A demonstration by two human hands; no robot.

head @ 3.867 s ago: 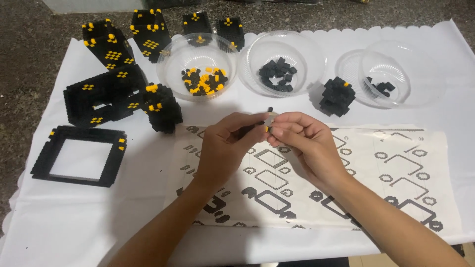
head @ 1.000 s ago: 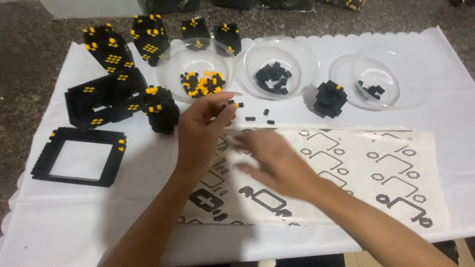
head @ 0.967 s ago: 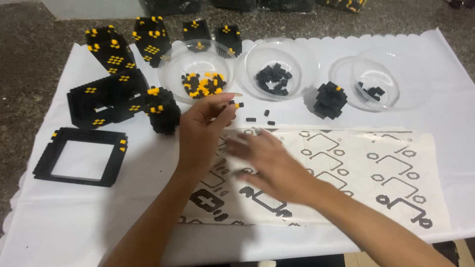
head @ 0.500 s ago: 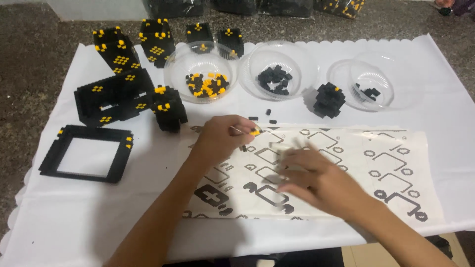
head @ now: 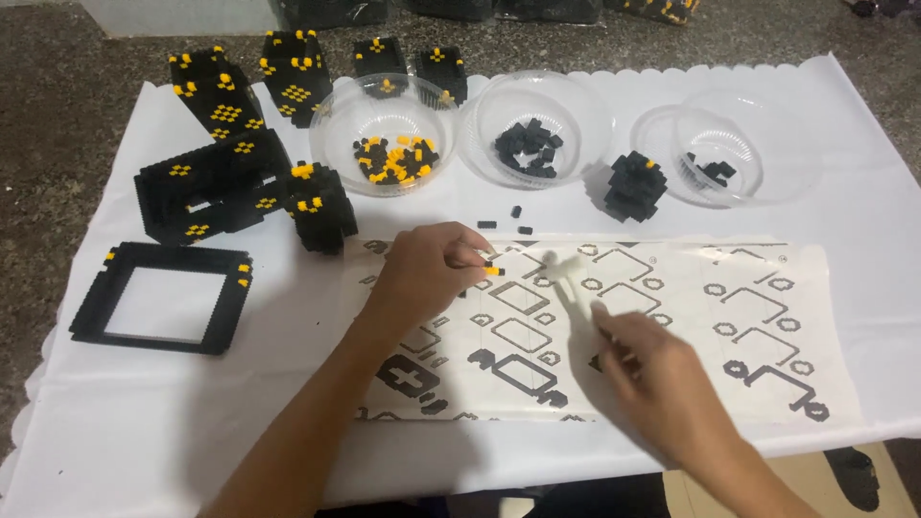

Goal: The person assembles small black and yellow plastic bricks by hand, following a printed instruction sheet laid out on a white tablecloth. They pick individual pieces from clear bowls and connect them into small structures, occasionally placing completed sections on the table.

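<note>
My left hand pinches a tiny black and yellow brick piece just above the printed instruction sheet. My right hand hovers lower right over the same sheet, blurred, fingers partly curled; I cannot tell if it holds anything. Loose small black bricks lie on the white cloth just beyond my left hand. Behind them stand three clear bowls: one with black and yellow bricks, one with black bricks, one nearly empty.
Black and yellow block assemblies crowd the far left, with a square black frame in front of them. A small black cluster sits between two bowls. The white cloth covers a speckled stone counter.
My left hand stayed over the sheet with the small piece. My right hand slid down and to the right, away from the left hand.
</note>
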